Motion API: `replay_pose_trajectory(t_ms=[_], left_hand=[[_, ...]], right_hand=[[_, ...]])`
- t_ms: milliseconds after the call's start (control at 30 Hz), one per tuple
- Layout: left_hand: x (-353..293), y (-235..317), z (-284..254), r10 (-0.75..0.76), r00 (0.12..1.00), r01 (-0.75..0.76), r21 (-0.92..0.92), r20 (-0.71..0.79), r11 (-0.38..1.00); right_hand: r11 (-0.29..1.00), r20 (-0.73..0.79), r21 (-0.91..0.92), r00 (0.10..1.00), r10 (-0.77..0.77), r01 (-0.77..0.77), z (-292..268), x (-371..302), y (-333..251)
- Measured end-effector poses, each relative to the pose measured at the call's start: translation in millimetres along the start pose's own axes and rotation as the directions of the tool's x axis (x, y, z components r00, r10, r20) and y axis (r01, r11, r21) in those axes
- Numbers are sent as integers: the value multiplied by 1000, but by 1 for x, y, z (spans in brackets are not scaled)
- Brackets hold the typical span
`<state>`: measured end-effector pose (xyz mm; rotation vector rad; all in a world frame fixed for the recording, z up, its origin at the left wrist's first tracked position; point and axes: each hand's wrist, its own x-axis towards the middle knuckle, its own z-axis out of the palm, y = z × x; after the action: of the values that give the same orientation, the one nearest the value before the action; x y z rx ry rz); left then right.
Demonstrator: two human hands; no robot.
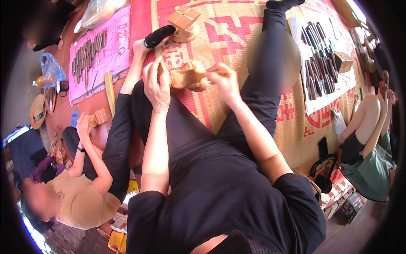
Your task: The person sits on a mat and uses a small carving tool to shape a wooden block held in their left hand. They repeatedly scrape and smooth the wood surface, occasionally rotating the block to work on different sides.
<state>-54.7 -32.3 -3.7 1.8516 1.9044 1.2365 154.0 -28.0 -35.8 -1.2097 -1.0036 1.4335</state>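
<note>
A pale yellow-brown wooden carving (pixel 189 77) with rounded, knobbly forms lies sideways between my hands, above the mat and beyond my lap. My left hand (pixel 157 82) is closed round its left end, fingers over the base. At the carving's right end is my right hand (pixel 225 82), its fingers bent and pressed together, a little blurred. Whatever those fingers hold is hidden or too small to name. Just beyond my left hand, another carving (pixel 185 34) with a square reddish-brown base (pixel 184 17) rests on the mat near my dark-socked foot (pixel 159 37).
Many carving tools lie on a pink sheet (pixel 120 51) at left and a white sheet (pixel 315 99) at right, beside a wooden block (pixel 344 62). A person (pixel 84 190) at left holds a similar carving (pixel 100 116). Another person (pixel 368 148) sits at right. Patterned mat (pixel 228 38) lies beneath.
</note>
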Motion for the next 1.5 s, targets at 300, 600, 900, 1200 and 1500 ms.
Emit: replay_pose_trajectory(t_ms=[300,600,900,1200,1500], left_hand=[[-4,-3,1,13,1000,-14,-51,-17,999],[-5,2,1,33,999,-33,-43,-1,999],[-7,6,3,95,995,-94,-8,22,995],[-10,11,0,107,992,-107,4,73,994],[-8,13,2,137,990,-137,15,35,990]], right_hand=[[988,52,123,995,84,-90,5,4,-13],[970,86,195,988,128,-142,8,10,-18],[973,130,187,985,112,-136,11,20,-23],[999,64,48,998,-16,13,11,29,-41],[985,-5,-154,997,-75,74,5,36,-37]])
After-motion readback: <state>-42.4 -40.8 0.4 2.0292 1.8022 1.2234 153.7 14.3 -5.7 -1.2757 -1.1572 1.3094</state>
